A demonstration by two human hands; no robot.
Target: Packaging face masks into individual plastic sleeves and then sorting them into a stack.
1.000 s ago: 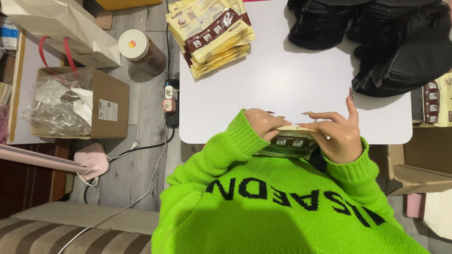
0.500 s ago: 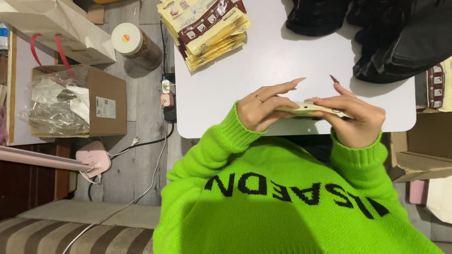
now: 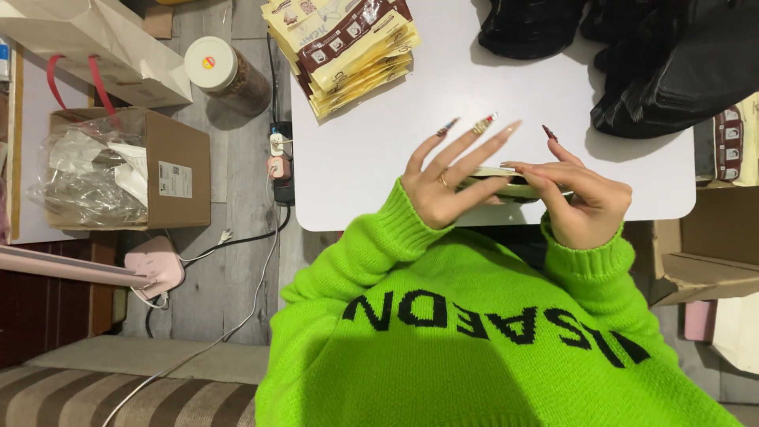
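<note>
Both hands pinch a flat cream packet (image 3: 506,183) between them: left hand (image 3: 447,186) fingers splayed, right hand (image 3: 581,202) curled; steadying seems underway.

**Bright, even light over a sharp picture**

Soft overhead light is falling evenly across the white table (image 3: 506,103), making it glow without harsh glare. Short soft shadows are lying beneath the packet stack (image 3: 344,47) and black bags (image 3: 656,55). Focus is holding crisp throughout, with slight stretching at the corners.
</note>
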